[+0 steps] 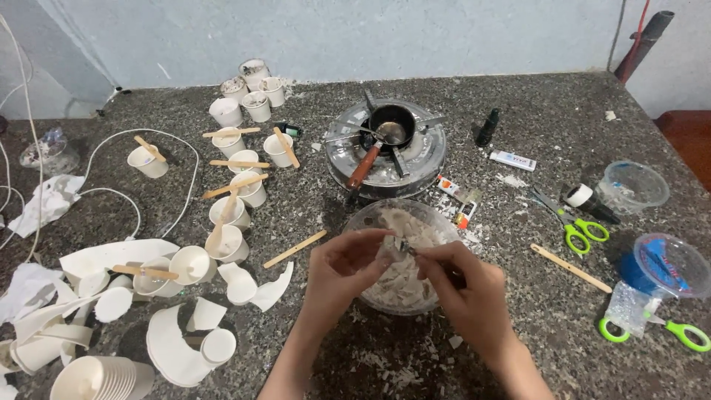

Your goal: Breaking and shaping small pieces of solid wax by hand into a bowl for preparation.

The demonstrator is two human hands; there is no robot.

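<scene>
A clear bowl (370, 211) of white wax-like flakes sits on the dark stone counter in front of me. Both hands hover over it. My left hand (342, 268) pinches a white chunk (386, 250) between thumb and fingers. My right hand (465, 285) grips a small metal blade-like tool (404, 247) whose tip meets that chunk. Just beyond the bowl stands a small round stove (426, 152) carrying a little black pan with a wooden handle (364, 169).
Several small white cups with wooden sticks (237, 211) crowd the left, with torn paper cups (111, 304) and a cup stack (100, 379) nearer. Green-handled scissors (578, 230), a wooden stick (570, 268), clear containers (633, 185), a second pair of scissors (685, 335) and a dark dropper bottle (487, 127) lie on the right.
</scene>
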